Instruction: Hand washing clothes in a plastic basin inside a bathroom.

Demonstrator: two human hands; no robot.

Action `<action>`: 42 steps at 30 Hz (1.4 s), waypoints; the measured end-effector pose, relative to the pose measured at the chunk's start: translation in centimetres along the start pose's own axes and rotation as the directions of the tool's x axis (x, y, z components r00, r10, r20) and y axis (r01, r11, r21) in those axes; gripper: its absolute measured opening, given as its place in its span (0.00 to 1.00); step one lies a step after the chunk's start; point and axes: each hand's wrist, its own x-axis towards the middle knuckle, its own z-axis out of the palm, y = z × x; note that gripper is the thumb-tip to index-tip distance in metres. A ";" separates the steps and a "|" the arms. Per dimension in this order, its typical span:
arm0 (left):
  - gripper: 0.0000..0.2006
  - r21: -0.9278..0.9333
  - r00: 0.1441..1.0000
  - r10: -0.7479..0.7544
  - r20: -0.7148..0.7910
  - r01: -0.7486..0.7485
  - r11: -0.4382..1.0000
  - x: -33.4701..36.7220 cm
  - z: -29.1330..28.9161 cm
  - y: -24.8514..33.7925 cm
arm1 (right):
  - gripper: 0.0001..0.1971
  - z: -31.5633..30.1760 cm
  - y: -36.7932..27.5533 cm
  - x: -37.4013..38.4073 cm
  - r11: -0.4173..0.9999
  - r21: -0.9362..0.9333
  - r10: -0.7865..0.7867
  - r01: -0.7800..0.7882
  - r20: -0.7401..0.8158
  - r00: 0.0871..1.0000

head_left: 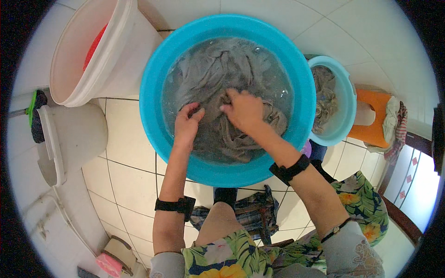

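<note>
Evidently sodden, our grey cloth (213,110) lies upper-centre frame in the blue basin (150,102), likely heavy, limp, slippery, best gathered by thick folds; our right hand (245,111) pinches 1, our left hand (186,127) curls loosely, grip unclear.

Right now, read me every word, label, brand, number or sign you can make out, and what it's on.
None that I can read: no lettering shows on the large blue basin, the gray cloth, the white bucket or the black forearm bands. The red diamonds at right are shapes.
</note>
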 end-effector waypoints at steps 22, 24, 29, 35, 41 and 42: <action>0.15 -0.639 0.932 0.093 0.351 0.166 0.751 0.5 2.8 -1.5 | 0.16 0.0 -7.1 -4.4 0.898 0.208 -0.253 0.387 -0.475 0.843; 0.11 -0.744 0.904 0.145 0.402 0.230 0.627 0.7 2.2 -2.1 | 0.17 0.0 -7.4 -3.4 0.921 0.207 -0.212 0.331 -0.447 0.869; 0.07 -0.591 0.977 -0.174 0.119 0.211 0.778 -2.2 4.6 3.2 | 0.19 0.0 -3.4 0.5 0.986 0.164 0.015 0.035 -0.298 0.954; 0.17 -0.299 0.985 -0.165 0.044 0.170 0.939 -2.7 1.3 2.9 | 0.19 -1.2 -1.2 0.7 0.989 0.140 0.087 -0.047 -0.294 0.952; 0.25 -0.555 0.949 -0.212 0.234 0.309 0.772 -2.3 2.9 3.6 | 0.13 1.7 0.3 1.4 0.977 0.177 0.124 -0.117 -0.027 0.992; 0.25 -0.554 0.947 -0.219 0.234 0.315 0.771 -1.6 2.9 2.3 | 0.12 1.5 -1.8 0.0 0.975 0.223 0.023 0.000 -0.097 0.995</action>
